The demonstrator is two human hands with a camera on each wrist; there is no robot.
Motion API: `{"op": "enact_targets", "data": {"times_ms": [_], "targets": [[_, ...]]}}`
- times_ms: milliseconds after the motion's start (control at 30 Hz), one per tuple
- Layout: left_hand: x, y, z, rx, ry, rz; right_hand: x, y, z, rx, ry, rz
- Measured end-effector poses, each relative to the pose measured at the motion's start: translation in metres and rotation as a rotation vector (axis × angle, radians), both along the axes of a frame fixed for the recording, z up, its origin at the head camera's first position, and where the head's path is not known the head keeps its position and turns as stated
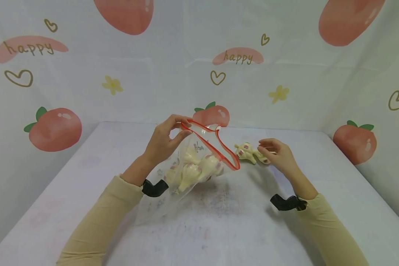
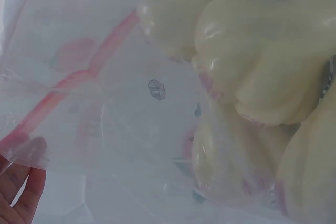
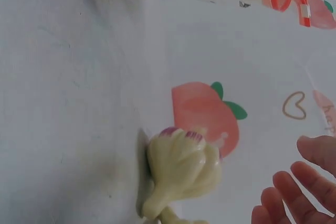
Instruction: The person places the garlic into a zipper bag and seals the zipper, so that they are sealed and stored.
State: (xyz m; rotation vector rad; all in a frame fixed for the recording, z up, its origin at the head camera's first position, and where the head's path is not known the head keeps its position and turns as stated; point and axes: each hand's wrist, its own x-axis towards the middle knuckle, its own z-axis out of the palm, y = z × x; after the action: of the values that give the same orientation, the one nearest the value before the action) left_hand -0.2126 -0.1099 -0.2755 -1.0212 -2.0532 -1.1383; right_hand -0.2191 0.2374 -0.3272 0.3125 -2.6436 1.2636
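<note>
"Where's the garlic lying?"
"Loose bulbs on the bench [image 1: 219, 231], right of the bag [image 1: 229, 163]: a near bulb [image 1: 244, 152], its stem pointing away from the bag, and a far bulb [image 1: 263, 159]. More bulbs [image 1: 190, 172] are resting inside the bag."
"Which hand's nearer?"
"The right fingers [image 1: 268, 142]: relaxed, holding nothing, hovering by the far bulb. Left fingers [image 1: 178, 119] are pinching the bag's rim."
"And the room?"
"A printed cloth [image 1: 183, 85] is hanging behind the bag."

Clear glossy plastic bag [image 1: 167, 201], smooth shiny garlic bulbs [image 1: 190, 173]
</note>
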Motion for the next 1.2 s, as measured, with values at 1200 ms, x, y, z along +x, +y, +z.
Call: {"op": "enact_targets", "data": {"times_ms": [1200], "targets": [[0.000,0.001,-0.007,-0.015,-0.006,-0.001,-0.021,0.023,-0.020,0.069,-0.313,-0.093]]}}
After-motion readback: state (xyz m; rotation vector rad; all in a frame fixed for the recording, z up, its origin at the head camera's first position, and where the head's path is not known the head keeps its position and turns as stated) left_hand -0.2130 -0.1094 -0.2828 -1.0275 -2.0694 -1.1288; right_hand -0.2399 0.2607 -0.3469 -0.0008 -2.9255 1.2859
